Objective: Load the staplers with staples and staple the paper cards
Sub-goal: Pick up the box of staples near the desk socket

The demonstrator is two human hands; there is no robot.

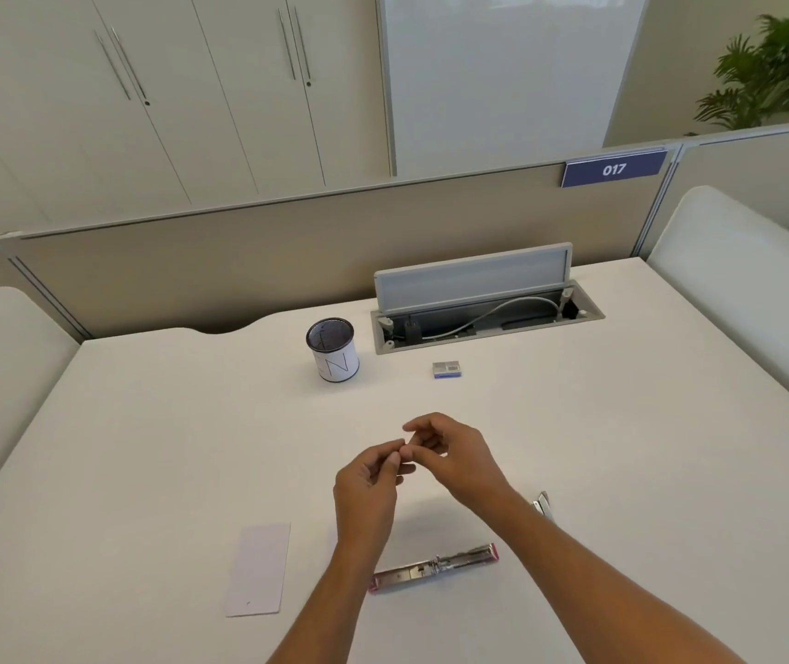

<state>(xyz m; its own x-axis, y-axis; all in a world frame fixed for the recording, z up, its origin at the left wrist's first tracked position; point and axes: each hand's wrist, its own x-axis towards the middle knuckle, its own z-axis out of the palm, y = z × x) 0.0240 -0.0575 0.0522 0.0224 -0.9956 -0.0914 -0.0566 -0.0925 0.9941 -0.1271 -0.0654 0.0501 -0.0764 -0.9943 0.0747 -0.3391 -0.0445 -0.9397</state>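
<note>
My left hand point(371, 476) and my right hand point(454, 452) meet fingertip to fingertip above the middle of the white desk point(167, 448). Both pinch something very small between thumb and fingers, seemingly a staple strip, which is barely visible. A pink stapler point(433, 567) lies folded open flat on the desk below my hands, its metal channel facing up. Part of a second, white stapler point(542, 505) shows behind my right forearm. A pale paper card point(258, 570) lies to the left of the pink stapler. A small staple box point(446, 370) sits farther back.
A mesh pen cup point(332, 349) stands at the back centre, next to an open cable hatch point(478, 309) with its lid raised. Padded white dividers flank the desk on the left and right, and a partition wall runs along the back.
</note>
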